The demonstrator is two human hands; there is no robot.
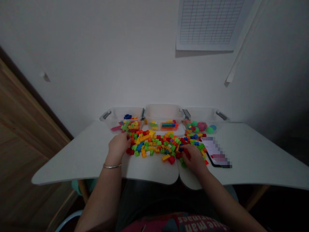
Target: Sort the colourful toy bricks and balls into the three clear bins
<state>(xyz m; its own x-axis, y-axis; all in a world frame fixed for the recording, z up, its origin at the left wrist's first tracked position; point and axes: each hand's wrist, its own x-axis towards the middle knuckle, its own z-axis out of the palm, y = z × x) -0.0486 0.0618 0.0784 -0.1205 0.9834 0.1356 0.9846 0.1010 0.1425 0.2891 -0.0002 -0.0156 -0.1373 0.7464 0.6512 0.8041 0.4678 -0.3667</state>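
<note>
A heap of colourful toy building bricks (152, 144) is spread over the middle of the white table. At its left edge is my left hand (119, 145), with a bracelet on the wrist. Its fingers are curled in beside red and orange bricks, and whatever they hold is hidden. My right hand (193, 157) is at the right front of the heap, thumb and fingers closed together. A dark blue brick (181, 148) shows at its fingertips, with red bricks close below. A yellow brick (166, 157) and a red brick (171, 159) lie at the heap's front edge.
Three clear plastic boxes stand along the wall: a left box (116, 113) with bricks, a middle box (164, 111) with some pieces, and a right box (202, 112) holding coloured balls. A phone (214, 153) lies right of the heap. A seam (179, 170) splits the table's front edge.
</note>
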